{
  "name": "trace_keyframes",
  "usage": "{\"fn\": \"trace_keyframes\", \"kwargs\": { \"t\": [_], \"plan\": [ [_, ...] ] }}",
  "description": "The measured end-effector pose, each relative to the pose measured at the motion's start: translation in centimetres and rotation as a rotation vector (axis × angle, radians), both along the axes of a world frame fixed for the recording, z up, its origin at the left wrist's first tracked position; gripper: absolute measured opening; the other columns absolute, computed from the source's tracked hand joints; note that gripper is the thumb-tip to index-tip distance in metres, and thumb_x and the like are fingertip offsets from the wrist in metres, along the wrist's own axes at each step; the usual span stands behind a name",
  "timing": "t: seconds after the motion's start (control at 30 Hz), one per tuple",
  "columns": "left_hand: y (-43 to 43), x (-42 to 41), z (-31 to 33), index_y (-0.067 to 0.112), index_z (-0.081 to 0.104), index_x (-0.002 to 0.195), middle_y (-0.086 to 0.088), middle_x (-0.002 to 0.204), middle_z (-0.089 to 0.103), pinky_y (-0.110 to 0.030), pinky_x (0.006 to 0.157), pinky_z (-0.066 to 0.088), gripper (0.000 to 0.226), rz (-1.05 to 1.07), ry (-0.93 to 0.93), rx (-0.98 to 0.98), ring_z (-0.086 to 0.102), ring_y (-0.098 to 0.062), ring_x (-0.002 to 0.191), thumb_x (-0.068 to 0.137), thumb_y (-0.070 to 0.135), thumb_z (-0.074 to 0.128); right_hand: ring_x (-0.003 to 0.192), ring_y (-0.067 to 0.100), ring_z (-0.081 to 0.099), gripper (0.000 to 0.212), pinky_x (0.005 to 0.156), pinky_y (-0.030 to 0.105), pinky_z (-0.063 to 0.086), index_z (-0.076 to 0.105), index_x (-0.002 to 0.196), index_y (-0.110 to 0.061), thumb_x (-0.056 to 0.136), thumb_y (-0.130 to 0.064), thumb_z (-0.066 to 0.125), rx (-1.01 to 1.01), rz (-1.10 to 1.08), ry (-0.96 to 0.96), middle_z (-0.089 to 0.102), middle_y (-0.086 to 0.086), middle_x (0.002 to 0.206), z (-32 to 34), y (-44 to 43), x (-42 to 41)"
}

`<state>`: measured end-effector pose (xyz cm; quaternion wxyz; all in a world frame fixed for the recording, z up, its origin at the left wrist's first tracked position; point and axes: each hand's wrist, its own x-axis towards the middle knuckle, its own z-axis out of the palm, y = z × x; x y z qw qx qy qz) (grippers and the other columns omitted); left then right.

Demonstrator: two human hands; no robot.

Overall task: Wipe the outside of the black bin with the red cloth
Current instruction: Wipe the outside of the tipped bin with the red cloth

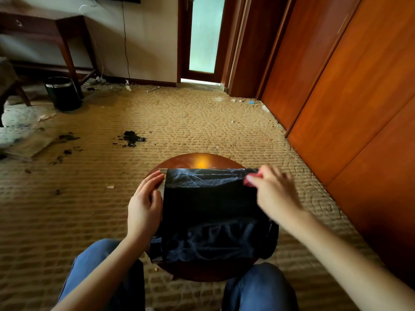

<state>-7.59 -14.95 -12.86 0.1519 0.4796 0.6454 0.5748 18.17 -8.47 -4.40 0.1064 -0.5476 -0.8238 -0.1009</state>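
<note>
A black bin (206, 205) lies on its side on a small round wooden table (197, 161), with a crinkled black liner bunched at its near end. My left hand (144, 202) rests against the bin's left side, fingers fairly straight beside a silver rim strip. My right hand (272, 189), blurred by motion, pinches the red cloth (252, 178) and holds it on the bin's far right corner. Only a small bit of the cloth shows past my fingers.
A second black bin with a silver rim (62, 93) stands by a dark wooden desk (45, 25) at the far left. Dark debris (131, 138) and scraps litter the tan carpet. Orange wooden closet doors (350, 86) run along the right. My knees in jeans (258, 288) flank the table.
</note>
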Motion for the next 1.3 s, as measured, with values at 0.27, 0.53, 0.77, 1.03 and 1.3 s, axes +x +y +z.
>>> {"fn": "trace_keyframes", "kwargs": {
  "t": [0.27, 0.53, 0.77, 1.03, 1.3],
  "plan": [
    [0.0, 0.1, 0.4, 0.012, 0.066, 0.117, 0.009, 0.124, 0.059, -0.021, 0.102, 0.037, 0.045, 0.013, -0.022, 0.0, 0.051, -0.002, 0.118, 0.083, 0.018, 0.036, 0.078, 0.029, 0.055, 0.03, 0.065, 0.036, 0.046, 0.072, 0.082, -0.015, 0.052, -0.01, 0.072, 0.062, 0.156, 0.017, 0.057, 0.007, 0.086, -1.2, -3.6, -5.1],
    [0.3, -0.2, 0.3, 0.011, 0.066, 0.118, 0.008, 0.125, 0.058, -0.021, 0.102, 0.036, 0.04, -0.001, 0.033, -0.01, 0.051, -0.002, 0.117, 0.088, 0.01, 0.039, 0.072, 0.027, 0.054, 0.031, 0.058, 0.033, 0.041, 0.072, 0.089, -0.026, 0.067, -0.005, 0.065, 0.066, 0.318, 0.112, 0.057, 0.002, 0.084, -1.2, -3.9, -4.3],
    [0.8, -0.1, 0.4, 0.013, 0.065, 0.118, 0.008, 0.127, 0.059, -0.022, 0.101, 0.037, 0.036, 0.019, -0.008, -0.025, 0.05, -0.002, 0.117, 0.093, -0.001, 0.044, 0.084, 0.031, 0.051, 0.029, 0.07, 0.039, 0.042, 0.074, 0.085, -0.017, 0.07, -0.003, 0.054, 0.047, -0.004, 0.034, 0.059, 0.005, 0.09, -0.5, 0.0, -0.9],
    [0.7, -0.2, 0.1, 0.011, 0.066, 0.117, 0.006, 0.127, 0.06, -0.016, 0.1, 0.037, 0.03, 0.016, 0.046, -0.017, 0.052, -0.002, 0.116, 0.092, 0.001, 0.05, 0.078, 0.024, 0.051, 0.038, 0.063, 0.032, 0.039, 0.072, 0.088, -0.024, 0.076, -0.016, 0.037, 0.043, 0.48, 0.096, 0.059, 0.0, 0.09, -2.7, -6.2, -9.0],
    [0.5, 0.1, 0.7, 0.016, 0.064, 0.12, 0.009, 0.127, 0.059, -0.024, 0.102, 0.039, 0.029, 0.006, -0.011, -0.031, 0.051, -0.003, 0.119, 0.093, 0.01, 0.054, 0.104, 0.029, 0.046, 0.038, 0.086, 0.039, 0.035, 0.07, 0.11, -0.02, 0.085, -0.001, 0.05, -0.041, -0.031, 0.026, 0.056, 0.004, 0.11, 0.0, 1.8, 0.6]
  ]
}}
